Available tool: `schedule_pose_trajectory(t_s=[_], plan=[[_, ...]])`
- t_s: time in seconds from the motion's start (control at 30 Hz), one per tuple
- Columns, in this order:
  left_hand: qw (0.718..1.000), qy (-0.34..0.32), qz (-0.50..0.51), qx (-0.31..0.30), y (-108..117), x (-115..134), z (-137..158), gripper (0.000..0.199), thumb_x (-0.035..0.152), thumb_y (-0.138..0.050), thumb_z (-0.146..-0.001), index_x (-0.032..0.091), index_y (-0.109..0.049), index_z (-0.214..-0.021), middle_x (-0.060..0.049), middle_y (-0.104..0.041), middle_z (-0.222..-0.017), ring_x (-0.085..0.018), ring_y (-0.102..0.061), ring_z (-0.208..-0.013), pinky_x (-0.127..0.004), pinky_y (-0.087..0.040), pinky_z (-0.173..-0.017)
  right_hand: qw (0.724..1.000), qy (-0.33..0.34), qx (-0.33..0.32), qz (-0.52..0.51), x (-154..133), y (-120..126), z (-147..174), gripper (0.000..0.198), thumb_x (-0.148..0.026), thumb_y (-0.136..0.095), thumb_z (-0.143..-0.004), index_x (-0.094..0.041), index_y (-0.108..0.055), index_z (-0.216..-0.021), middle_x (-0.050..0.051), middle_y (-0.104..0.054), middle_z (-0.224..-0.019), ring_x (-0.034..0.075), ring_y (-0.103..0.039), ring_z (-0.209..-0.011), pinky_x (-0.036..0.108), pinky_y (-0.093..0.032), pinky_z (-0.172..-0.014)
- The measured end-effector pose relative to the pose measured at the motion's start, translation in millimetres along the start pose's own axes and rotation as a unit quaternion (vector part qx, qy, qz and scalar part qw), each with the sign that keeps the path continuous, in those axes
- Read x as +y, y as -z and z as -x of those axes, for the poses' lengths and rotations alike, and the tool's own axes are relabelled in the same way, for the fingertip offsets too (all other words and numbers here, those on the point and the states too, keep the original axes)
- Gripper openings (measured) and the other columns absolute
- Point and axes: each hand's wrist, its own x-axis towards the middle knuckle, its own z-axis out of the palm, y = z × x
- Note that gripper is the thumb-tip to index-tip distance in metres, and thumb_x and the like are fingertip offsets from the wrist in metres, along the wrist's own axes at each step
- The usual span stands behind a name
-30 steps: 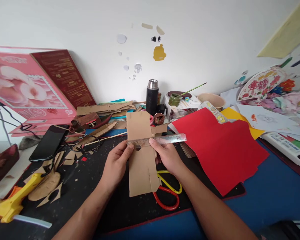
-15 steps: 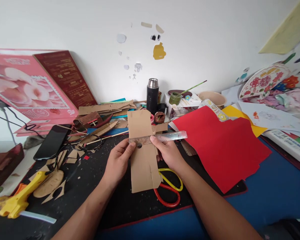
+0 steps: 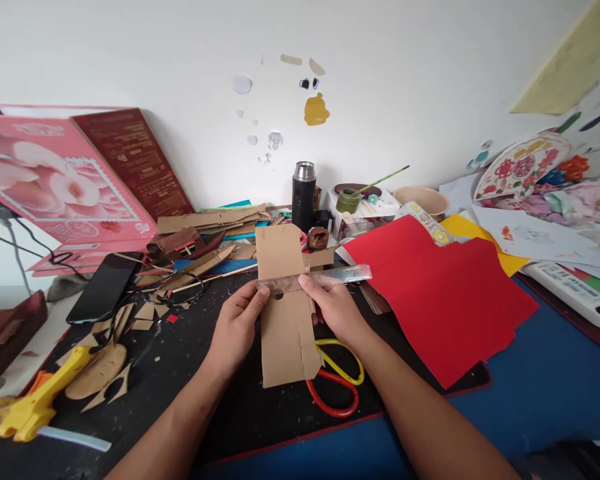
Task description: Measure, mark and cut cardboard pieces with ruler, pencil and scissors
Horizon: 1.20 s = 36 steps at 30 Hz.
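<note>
A long piece of cardboard [image 3: 287, 347] with a small round hole stands between my two hands. Across its middle lies a ruler [image 3: 350, 274], its right end sticking out past the cardboard. My left hand [image 3: 240, 317] pinches the cardboard and the ruler's left end, thumb on top. From the right side, my right hand [image 3: 337, 307] presses its thumb on the ruler, with its fingers behind the cardboard. Scissors [image 3: 335, 407] with one red and one yellow handle lie beneath, their blades hidden under the cardboard.
A yellow glue gun [image 3: 55, 397] and cardboard scraps [image 3: 143, 325] lie on the left, near a phone [image 3: 103, 287]. Red paper [image 3: 445, 300] covers the right side. A black flask [image 3: 304, 197] and a green paint jar [image 3: 349, 200] stand at the back by the wall.
The view has shifted slightly. Both hands keep their hold on the cardboard and ruler, with no other clear change.
</note>
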Motion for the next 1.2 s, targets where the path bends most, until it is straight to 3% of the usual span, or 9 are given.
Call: schedule_pose_trajectory(t_s=[0.43,0.77,1.0,1.2], plan=[[1.000,0.000,-0.025,0.000,0.7,1.0,0.1,0.050,0.060,-0.079,-0.088,0.022,-0.081,-0.120,-0.011,-0.082,-0.125,-0.035,-0.076,-0.110,-0.040,-0.061,-0.087,1.000,0.003,-0.002,-0.001,1.0,0.3,-0.6,0.052,-0.072,-0.076,-0.085,-0.020,-0.072,-0.086,-0.004,-0.057,-0.057,0.014,-0.053,-0.044,0.025,-0.041,-0.039],[1.000,-0.003,-0.025,0.002,4.0,0.1,0.5,0.046,0.056,-0.080,-0.089,0.021,-0.081,-0.119,-0.011,-0.082,-0.122,-0.034,-0.076,-0.110,-0.043,-0.060,-0.097,1.000,0.004,-0.002,-0.010,2.6,-0.8,-0.9,0.054,-0.074,-0.077,-0.083,-0.021,-0.070,-0.082,-0.003,-0.058,-0.057,0.013,-0.051,-0.044,0.025,-0.039,-0.038],[0.999,-0.005,-0.040,0.006,4.6,0.8,0.4,0.047,0.058,-0.079,-0.089,0.022,-0.081,-0.118,-0.010,-0.084,-0.116,-0.034,-0.077,-0.105,-0.041,-0.062,-0.088,1.000,0.007,-0.008,-0.014,0.8,-1.6,1.0,0.051,-0.071,-0.075,-0.086,-0.020,-0.072,-0.084,-0.003,-0.058,-0.058,0.013,-0.051,-0.045,0.025,-0.039,-0.039],[0.999,-0.009,-0.031,0.006,3.6,0.8,0.4,0.044,0.057,-0.080,-0.088,0.022,-0.082,-0.115,-0.010,-0.083,-0.117,-0.033,-0.077,-0.105,-0.042,-0.060,-0.094,1.000,0.009,-0.006,-0.014,1.2,-1.7,0.9,0.053,-0.073,-0.076,-0.084,-0.020,-0.073,-0.085,-0.003,-0.057,-0.058,0.013,-0.051,-0.044,0.025,-0.038,-0.039]])
